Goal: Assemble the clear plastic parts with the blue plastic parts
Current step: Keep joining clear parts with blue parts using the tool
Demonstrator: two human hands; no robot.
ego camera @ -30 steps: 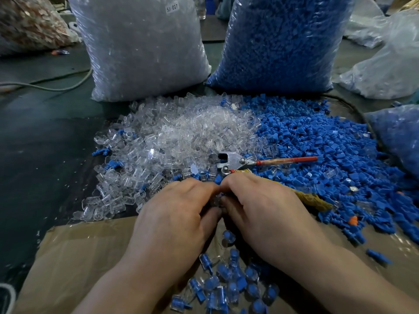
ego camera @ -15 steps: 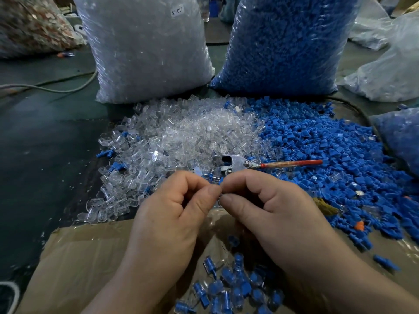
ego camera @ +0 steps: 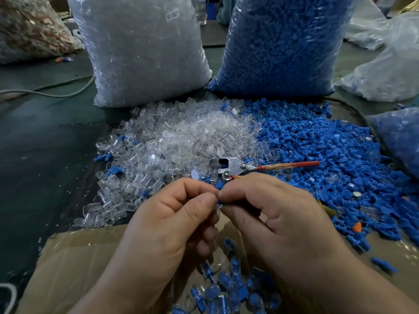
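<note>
Nearest, at the bottom edge, the assembled pieces (ego camera: 229, 291), clear shells with blue inside, lie in a heap on a brown cardboard sheet (ego camera: 74, 257). Above them the two hands meet at their fingertips. The left hand (ego camera: 167, 225) has its thumb and forefinger curled and pressed together, with the other fingers folded under. The right hand (ego camera: 278, 218) is curled in the same way. Together they pinch one small piece (ego camera: 218, 201), of which only a bit of blue and a bit of clear plastic show. Which hand has which half, I cannot tell.

Just behind the hands lie metal pliers (ego camera: 231, 165) with a red handle pointing right, on the border of two heaps. The clear parts (ego camera: 181, 141) are heaped on the left and the blue parts (ego camera: 328, 155) on the right, and the heaps touch in the middle. Farther back two full bags stand upright, the clear bag (ego camera: 145, 53) behind the clear heap and the blue bag (ego camera: 281, 44) behind the blue one. A grey cable (ego camera: 56, 94) lies on the dark table (ego camera: 45, 155) at far left.
</note>
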